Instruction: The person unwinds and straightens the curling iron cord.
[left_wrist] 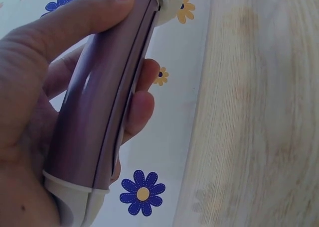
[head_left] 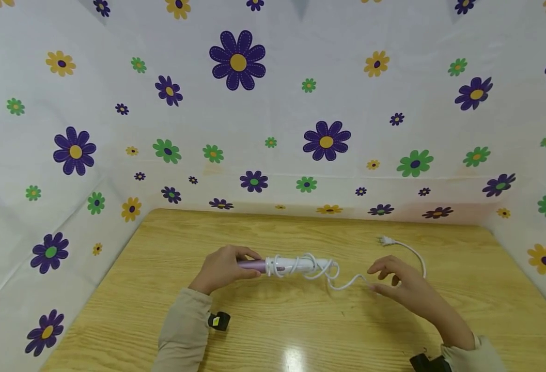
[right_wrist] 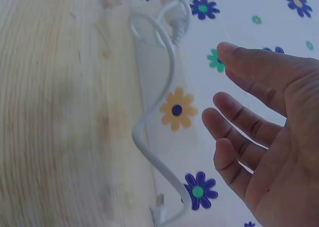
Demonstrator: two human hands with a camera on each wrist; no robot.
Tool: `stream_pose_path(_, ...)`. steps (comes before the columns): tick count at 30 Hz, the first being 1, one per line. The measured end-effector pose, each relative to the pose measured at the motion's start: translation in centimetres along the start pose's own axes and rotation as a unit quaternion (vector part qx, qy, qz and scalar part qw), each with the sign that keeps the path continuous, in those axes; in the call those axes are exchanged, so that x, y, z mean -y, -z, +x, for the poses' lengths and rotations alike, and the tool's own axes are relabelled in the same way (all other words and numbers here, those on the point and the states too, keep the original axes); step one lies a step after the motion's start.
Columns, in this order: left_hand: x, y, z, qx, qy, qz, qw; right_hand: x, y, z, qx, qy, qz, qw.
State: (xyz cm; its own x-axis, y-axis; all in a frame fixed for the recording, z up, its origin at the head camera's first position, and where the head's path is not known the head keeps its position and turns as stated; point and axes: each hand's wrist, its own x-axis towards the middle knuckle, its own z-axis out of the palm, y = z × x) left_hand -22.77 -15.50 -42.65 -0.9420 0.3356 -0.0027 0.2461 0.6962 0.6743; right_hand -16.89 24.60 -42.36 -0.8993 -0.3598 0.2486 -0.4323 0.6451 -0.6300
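Left hand (head_left: 228, 267) wrapped round the purple glossy handle (left_wrist: 102, 97) of a purple-and-white wand-shaped appliance (head_left: 285, 264), thumb along one side, fingertips showing on the other. Right hand (head_left: 405, 284) has hold of nothing: fingers apart and loosely bent, thumb off to one side, a gap to the cord in the right wrist view. Appliance lies crosswise between the hands over the near-middle of the table, handle toward the left hand, white end toward the right; can't tell whether it touches the tabletop. Thin white power cord (right_wrist: 171, 67) is wound in loose loops round the white section, so that part is mostly obstructed. From there the cord runs in a wavy line toward the right hand, goes behind it in the head view, then comes out beyond and curves back to a white two-prong plug (head_left: 386, 241) lying on the table past the right fingers. Both arms in beige fabric sleeves (head_left: 184, 323), a small black device (head_left: 219, 321) at each wrist. Under it all, a yellowish wood-grain table (head_left: 300, 315); white flower-print cloth (head_left: 277, 108) hangs along its back and both sides.
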Motion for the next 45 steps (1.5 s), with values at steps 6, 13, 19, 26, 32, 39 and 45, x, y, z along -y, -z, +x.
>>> stream_pose_path(6, -0.1, 0.0, 0.0, -0.002, 0.002, -0.001, 1.0, 0.8, -1.4, 0.9, 0.045, 0.001, 0.011, 0.999)
stream_pose_path(13, 0.1, -0.2, -0.1, -0.003, 0.011, -0.005, 0.9999, 0.9, -2.9, 1.6, 0.057, 0.014, -0.107, 0.993)
stream_pose_path(19, -0.2, -0.6, 0.2, 0.003, -0.008, 0.002, 1.0, 0.1, -3.5, 1.9, 0.043, 0.015, -0.199, 0.979)
stream_pose_path(26, -0.5, -0.8, 0.2, 0.003, -0.013, 0.007, 0.9999, -0.8, -3.7, 2.6, 0.004, -0.037, -0.213, 0.976)
stream_pose_path(32, -0.7, -1.0, 0.2, 0.024, -0.03, 0.012, 0.9992, -0.2, -3.2, 3.6, -0.053, -0.053, -0.213, 0.974)
stream_pose_path(39, -0.6, -0.9, 0.3, 0.02, -0.027, 0.008, 0.9994, 0.9, -1.5, 3.7, -0.125, -0.024, -0.192, 0.973)
stream_pose_path(45, -0.3, -0.7, 0.2, 0.01, -0.016, 0.008, 0.9998, 1.5, 0.1, 2.4, -0.177, 0.022, -0.177, 0.968)
